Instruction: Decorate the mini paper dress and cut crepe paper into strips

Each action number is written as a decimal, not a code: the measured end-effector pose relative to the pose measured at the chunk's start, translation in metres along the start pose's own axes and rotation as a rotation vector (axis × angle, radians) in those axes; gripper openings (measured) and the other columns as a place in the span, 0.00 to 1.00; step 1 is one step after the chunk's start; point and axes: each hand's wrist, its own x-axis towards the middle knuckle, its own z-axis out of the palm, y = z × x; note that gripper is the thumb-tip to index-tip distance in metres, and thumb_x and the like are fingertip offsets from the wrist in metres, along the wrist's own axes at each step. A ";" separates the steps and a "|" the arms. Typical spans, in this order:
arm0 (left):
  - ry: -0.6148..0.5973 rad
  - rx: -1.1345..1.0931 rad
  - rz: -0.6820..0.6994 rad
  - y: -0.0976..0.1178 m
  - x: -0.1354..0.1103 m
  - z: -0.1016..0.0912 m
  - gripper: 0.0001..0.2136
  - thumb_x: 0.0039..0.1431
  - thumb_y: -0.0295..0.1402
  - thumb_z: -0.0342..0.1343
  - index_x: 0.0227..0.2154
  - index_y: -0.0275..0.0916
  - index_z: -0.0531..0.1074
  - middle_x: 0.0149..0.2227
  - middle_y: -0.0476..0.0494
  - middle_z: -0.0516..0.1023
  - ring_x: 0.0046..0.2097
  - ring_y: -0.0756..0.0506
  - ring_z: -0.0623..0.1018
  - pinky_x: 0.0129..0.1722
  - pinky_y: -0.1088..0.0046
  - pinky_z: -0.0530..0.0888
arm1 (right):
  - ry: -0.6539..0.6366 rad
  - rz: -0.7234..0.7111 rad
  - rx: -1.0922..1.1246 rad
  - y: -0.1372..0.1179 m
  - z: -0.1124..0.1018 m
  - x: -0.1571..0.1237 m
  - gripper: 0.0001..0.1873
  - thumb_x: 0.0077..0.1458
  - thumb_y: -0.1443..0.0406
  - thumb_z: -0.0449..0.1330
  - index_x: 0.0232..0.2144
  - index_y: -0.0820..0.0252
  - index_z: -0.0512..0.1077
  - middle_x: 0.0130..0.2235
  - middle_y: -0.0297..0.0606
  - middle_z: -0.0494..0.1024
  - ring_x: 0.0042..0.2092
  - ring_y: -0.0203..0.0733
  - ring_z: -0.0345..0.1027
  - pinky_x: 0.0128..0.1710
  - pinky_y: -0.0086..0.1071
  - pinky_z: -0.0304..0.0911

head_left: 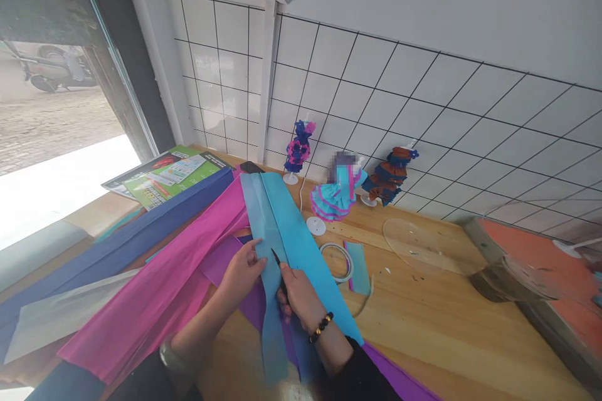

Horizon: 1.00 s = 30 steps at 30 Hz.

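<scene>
Long light-blue crepe paper (266, 219) lies lengthwise before me, with a brighter blue folded sheet (301, 250) along its right side. My left hand (244, 269) pinches the left edge of the light-blue paper between thumb and fingers. In my right hand (298, 294) I grip dark scissors (276, 257), the pointed tip lying over the same paper, close to my left fingertips. Most of the scissors' handle is hidden by my fingers. Below my hands, the paper's lower end curls toward me over purple paper (251, 307).
Pink paper (160, 269) and dark blue paper (117, 225) spread leftward, near green printed booklets (164, 175). To the right lie a tape roll (348, 263) and a small blue paper piece (360, 269). A blue paper-dressed doll (333, 200) and ruffled paper pieces on stands (298, 147) line the wall.
</scene>
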 end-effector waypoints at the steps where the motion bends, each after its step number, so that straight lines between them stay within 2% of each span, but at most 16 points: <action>1: -0.002 -0.005 0.001 0.000 0.000 0.000 0.30 0.47 0.41 0.53 0.53 0.32 0.61 0.20 0.57 0.56 0.22 0.51 0.61 0.24 0.75 0.59 | 0.000 0.000 0.000 0.000 0.000 0.000 0.27 0.60 0.57 0.40 0.11 0.57 0.55 0.09 0.25 0.55 0.09 0.28 0.48 0.07 0.23 0.51; 11: -0.005 0.006 0.011 -0.007 0.003 -0.001 0.29 0.48 0.41 0.53 0.53 0.32 0.61 0.19 0.57 0.57 0.22 0.52 0.62 0.23 0.75 0.60 | -0.012 0.004 -0.013 0.001 -0.002 0.001 0.26 0.60 0.55 0.41 0.13 0.57 0.55 0.08 0.24 0.54 0.09 0.28 0.48 0.08 0.24 0.53; 17: -0.011 -0.086 0.000 -0.009 0.003 0.000 0.30 0.46 0.41 0.56 0.53 0.32 0.61 0.22 0.53 0.67 0.24 0.49 0.69 0.25 0.74 0.65 | -0.013 0.037 -0.017 -0.001 -0.002 -0.001 0.26 0.60 0.55 0.40 0.13 0.57 0.56 0.09 0.25 0.56 0.09 0.28 0.49 0.08 0.23 0.52; 21: -0.020 -0.091 -0.004 -0.008 0.003 0.000 0.30 0.47 0.40 0.55 0.53 0.32 0.60 0.21 0.53 0.66 0.23 0.50 0.69 0.24 0.74 0.66 | -0.041 0.052 -0.007 -0.004 -0.006 -0.009 0.24 0.59 0.55 0.41 0.15 0.58 0.57 0.11 0.26 0.60 0.10 0.28 0.49 0.08 0.24 0.54; 24: -0.047 -0.102 -0.023 -0.010 0.003 0.000 0.30 0.47 0.40 0.55 0.53 0.33 0.59 0.22 0.54 0.64 0.24 0.50 0.68 0.24 0.74 0.66 | -0.053 0.067 -0.003 -0.004 -0.015 -0.020 0.23 0.59 0.53 0.41 0.19 0.59 0.60 0.12 0.25 0.60 0.10 0.28 0.48 0.09 0.24 0.55; 27: -0.026 -0.069 -0.020 -0.011 0.003 -0.001 0.28 0.48 0.40 0.54 0.53 0.36 0.60 0.21 0.56 0.60 0.23 0.51 0.66 0.24 0.75 0.65 | -0.021 0.075 -0.045 -0.001 -0.034 -0.033 0.25 0.56 0.47 0.39 0.24 0.59 0.62 0.13 0.25 0.59 0.11 0.29 0.48 0.09 0.24 0.54; 29: -0.017 -0.046 -0.019 -0.011 0.002 -0.002 0.28 0.48 0.40 0.54 0.53 0.37 0.62 0.20 0.57 0.56 0.22 0.52 0.64 0.24 0.76 0.64 | 0.075 0.032 -0.127 0.005 -0.051 -0.041 0.26 0.53 0.44 0.40 0.24 0.58 0.60 0.14 0.24 0.58 0.12 0.30 0.49 0.10 0.26 0.53; 30: -0.015 -0.039 -0.020 -0.010 0.002 -0.002 0.28 0.47 0.40 0.54 0.53 0.37 0.62 0.20 0.57 0.56 0.22 0.52 0.63 0.24 0.76 0.64 | 0.166 -0.012 -0.199 0.008 -0.060 -0.044 0.25 0.52 0.43 0.42 0.23 0.57 0.59 0.14 0.24 0.57 0.12 0.31 0.50 0.11 0.27 0.53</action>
